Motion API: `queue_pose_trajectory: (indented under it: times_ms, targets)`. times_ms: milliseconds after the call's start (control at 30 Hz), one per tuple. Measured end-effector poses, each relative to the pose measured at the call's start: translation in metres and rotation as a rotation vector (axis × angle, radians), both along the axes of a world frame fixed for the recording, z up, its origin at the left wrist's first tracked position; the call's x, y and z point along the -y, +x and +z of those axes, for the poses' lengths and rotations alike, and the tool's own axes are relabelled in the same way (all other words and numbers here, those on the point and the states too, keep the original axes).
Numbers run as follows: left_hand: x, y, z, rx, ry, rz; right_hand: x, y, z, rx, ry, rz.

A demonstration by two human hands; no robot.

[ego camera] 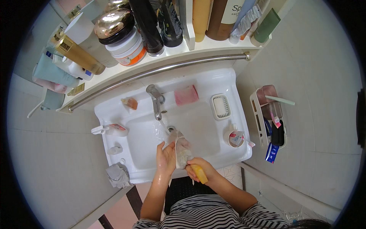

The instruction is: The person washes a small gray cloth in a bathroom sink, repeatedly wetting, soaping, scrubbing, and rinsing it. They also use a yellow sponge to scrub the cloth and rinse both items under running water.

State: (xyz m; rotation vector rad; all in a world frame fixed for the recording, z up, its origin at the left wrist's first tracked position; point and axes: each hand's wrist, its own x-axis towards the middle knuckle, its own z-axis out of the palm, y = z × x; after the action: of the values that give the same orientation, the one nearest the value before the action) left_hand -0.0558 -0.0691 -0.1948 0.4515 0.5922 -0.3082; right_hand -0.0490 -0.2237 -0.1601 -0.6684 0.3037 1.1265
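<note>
A wet, pale cloth item [183, 148], with grey and pinkish patches, is stretched over the front of the white washbasin [206, 134]. My left hand [166, 159] supports its left side, palm up and wet, the fingers partly behind the fabric. In my right hand [201, 169] is a yellow bar [199, 173], probably soap, while fingertips of that hand touch the cloth's lower end. Water runs from the chrome faucet [155, 104] beside the drain [171, 128], just beyond the cloth's far end.
Around the basin rim are a spray bottle [115, 130], a crumpled grey cloth [117, 176], a pink cloth or sponge [186, 95], a soap dish [221, 107] and a cup [235, 138]. A metal rail [160, 68] runs below the crowded shelf [171, 52]. At right hangs a toothbrush caddy [258, 120].
</note>
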Motion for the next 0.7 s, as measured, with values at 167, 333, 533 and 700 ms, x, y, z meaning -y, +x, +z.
queue_pose_trajectory:
  times_ms: [167, 333, 533, 700]
  targets:
    - [-0.014, -0.023, -0.089, -0.266, 0.552, -0.685, -0.013, -0.022, -0.014, -0.089, -0.243, 0.03]
    - [-0.011, -0.028, -0.108, 0.162, 1.588, -1.428, -0.014, -0.045, -0.029, -0.166, -0.281, 0.093]
    - [-0.045, 0.023, -0.072, 0.256, 1.267, -1.134, -0.001, -0.042, -0.024, -0.18, -0.177, 0.024]
    - [-0.058, 0.038, 0.021, 0.12, 1.12, -0.949, 0.022, -0.02, -0.023, -0.129, -0.067, -0.065]
